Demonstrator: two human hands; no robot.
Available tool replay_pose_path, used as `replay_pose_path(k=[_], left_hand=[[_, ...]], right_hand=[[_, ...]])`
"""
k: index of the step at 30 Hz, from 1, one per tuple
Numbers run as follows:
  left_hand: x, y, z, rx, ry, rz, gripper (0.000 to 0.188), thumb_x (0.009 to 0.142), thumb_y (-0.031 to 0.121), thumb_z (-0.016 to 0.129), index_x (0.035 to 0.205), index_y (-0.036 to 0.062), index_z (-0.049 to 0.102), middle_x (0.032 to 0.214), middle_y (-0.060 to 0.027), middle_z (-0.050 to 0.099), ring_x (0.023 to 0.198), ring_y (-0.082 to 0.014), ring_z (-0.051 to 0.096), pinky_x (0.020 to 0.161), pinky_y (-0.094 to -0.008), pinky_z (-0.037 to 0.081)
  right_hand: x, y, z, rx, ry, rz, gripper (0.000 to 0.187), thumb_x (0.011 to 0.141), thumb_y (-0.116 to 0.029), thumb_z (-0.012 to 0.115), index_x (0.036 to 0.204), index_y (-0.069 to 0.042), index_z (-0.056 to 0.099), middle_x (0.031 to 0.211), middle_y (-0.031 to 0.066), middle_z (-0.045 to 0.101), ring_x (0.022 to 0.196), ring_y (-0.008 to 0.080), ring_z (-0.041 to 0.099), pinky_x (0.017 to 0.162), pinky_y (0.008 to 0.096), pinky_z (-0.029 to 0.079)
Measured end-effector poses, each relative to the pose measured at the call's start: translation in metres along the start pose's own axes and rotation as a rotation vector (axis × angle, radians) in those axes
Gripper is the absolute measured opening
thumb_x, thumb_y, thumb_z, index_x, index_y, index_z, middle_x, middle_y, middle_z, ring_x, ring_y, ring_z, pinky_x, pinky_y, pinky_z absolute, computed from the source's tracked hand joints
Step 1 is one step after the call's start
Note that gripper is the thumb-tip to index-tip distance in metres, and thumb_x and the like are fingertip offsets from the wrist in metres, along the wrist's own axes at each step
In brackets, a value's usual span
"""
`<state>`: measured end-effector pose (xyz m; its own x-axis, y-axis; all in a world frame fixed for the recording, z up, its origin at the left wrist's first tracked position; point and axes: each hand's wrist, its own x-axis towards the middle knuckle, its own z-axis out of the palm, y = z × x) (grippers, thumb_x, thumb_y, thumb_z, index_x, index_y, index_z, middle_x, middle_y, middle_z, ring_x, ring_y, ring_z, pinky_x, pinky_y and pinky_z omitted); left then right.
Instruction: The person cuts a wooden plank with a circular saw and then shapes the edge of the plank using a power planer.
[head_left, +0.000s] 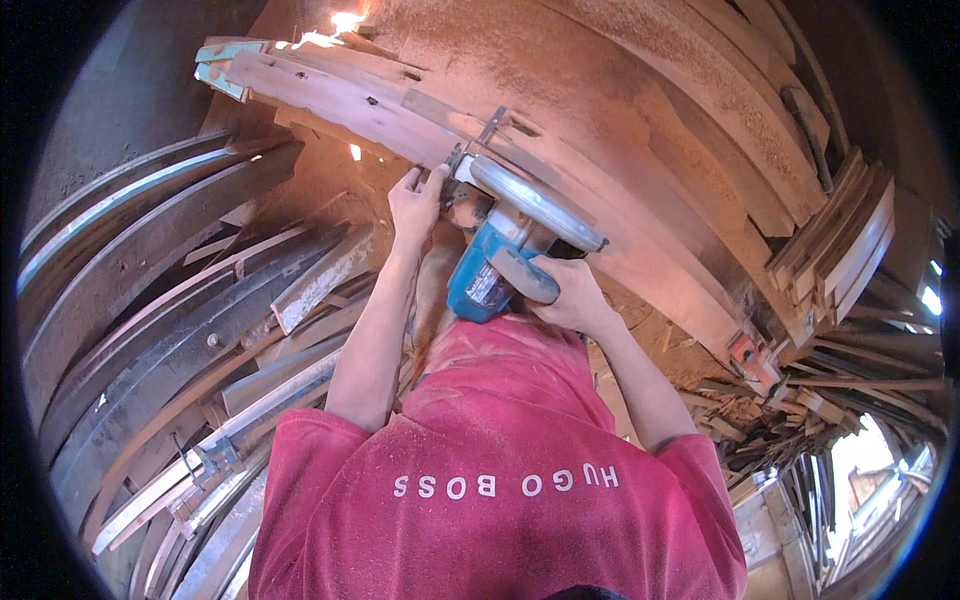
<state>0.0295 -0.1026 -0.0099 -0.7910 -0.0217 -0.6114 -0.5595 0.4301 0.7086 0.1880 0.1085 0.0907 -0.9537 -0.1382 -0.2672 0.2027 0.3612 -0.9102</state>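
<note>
A blue circular saw point(480, 275) with a silver blade guard point(535, 200) rests on a long wooden plank point(330, 90). My right hand point(572, 293) is closed around the saw's rear handle. At the saw's front edge, beside its dark metal fittings, my left hand point(414, 208) has its fingers bent and closed on the saw. A narrow dark metal bar point(492, 125) sticks out past the saw across the plank. The blade itself is hidden under the guard and the plank.
Many curved boards point(150, 290) are stacked at my left. A stack of cut boards point(835, 245) stands at the right, above a heap of wood scraps point(790, 425). Sawdust point(510, 60) covers the surface beyond the plank. An orange fitting point(752, 358) sits near the plank's right end.
</note>
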Motion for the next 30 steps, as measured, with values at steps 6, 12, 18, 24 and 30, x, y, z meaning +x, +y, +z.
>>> replay_pose_path(k=[6, 12, 18, 24, 30], left_hand=[[0.009, -0.003, -0.008, -0.194, -0.004, -0.015, 0.032, 0.092, 0.025, 0.07, 0.098, -0.0072, 0.071, 0.081, -0.0029, 0.067, 0.071, -0.0081, 0.056, 0.065, -0.0253, 0.046], [0.021, -0.01, -0.019, -0.175, 0.018, -0.056, 0.03, 0.093, 0.023, 0.07, 0.1, -0.0063, 0.07, 0.08, -0.0024, 0.066, 0.068, -0.0078, 0.057, 0.061, -0.0262, 0.047], [0.031, -0.012, -0.031, -0.232, -0.025, -0.052, 0.066, 0.085, 0.028, 0.078, 0.126, -0.0204, 0.055, 0.061, 0.0016, 0.051, 0.053, -0.0057, 0.046, 0.049, -0.0252, 0.038], [0.032, -0.001, -0.035, -0.247, 0.011, -0.047, 0.07, 0.086, 0.028, 0.077, 0.13, -0.0206, 0.052, 0.062, 0.0024, 0.05, 0.054, -0.0047, 0.045, 0.049, -0.0242, 0.037], [0.046, -0.01, -0.044, -0.258, -0.023, -0.081, 0.073, 0.086, 0.028, 0.078, 0.131, -0.022, 0.05, 0.062, 0.0032, 0.049, 0.056, -0.0041, 0.046, 0.051, -0.0229, 0.038]], right_hand=[[0.01, -0.005, 0.008, -0.004, 0.0, 0.006, 0.043, 0.065, -0.008, 0.077, 0.105, -0.001, 0.063, 0.089, 0.0201, 0.065, 0.082, 0.0412, 0.065, 0.072, 0.0423, 0.053], [0.019, -0.012, 0.016, -0.02, 0.015, -0.008, 0.045, 0.065, -0.009, 0.078, 0.107, 0.0, 0.064, 0.091, 0.0203, 0.066, 0.084, 0.0415, 0.066, 0.073, 0.0423, 0.054], [0.028, -0.018, 0.022, -0.005, 0.006, 0.015, 0.043, 0.065, -0.008, 0.077, 0.105, -0.002, 0.064, 0.09, 0.0204, 0.066, 0.082, 0.0414, 0.066, 0.073, 0.0425, 0.054], [0.037, -0.021, 0.025, -0.015, 0.004, 0.02, 0.037, 0.066, -0.007, 0.076, 0.1, -0.002, 0.063, 0.087, 0.0195, 0.065, 0.08, 0.0415, 0.065, 0.07, 0.0431, 0.053], [0.047, -0.025, 0.029, -0.029, 0.014, 0.005, 0.039, 0.066, -0.007, 0.077, 0.102, -0.002, 0.064, 0.086, 0.0203, 0.065, 0.08, 0.0417, 0.065, 0.07, 0.0433, 0.053]])
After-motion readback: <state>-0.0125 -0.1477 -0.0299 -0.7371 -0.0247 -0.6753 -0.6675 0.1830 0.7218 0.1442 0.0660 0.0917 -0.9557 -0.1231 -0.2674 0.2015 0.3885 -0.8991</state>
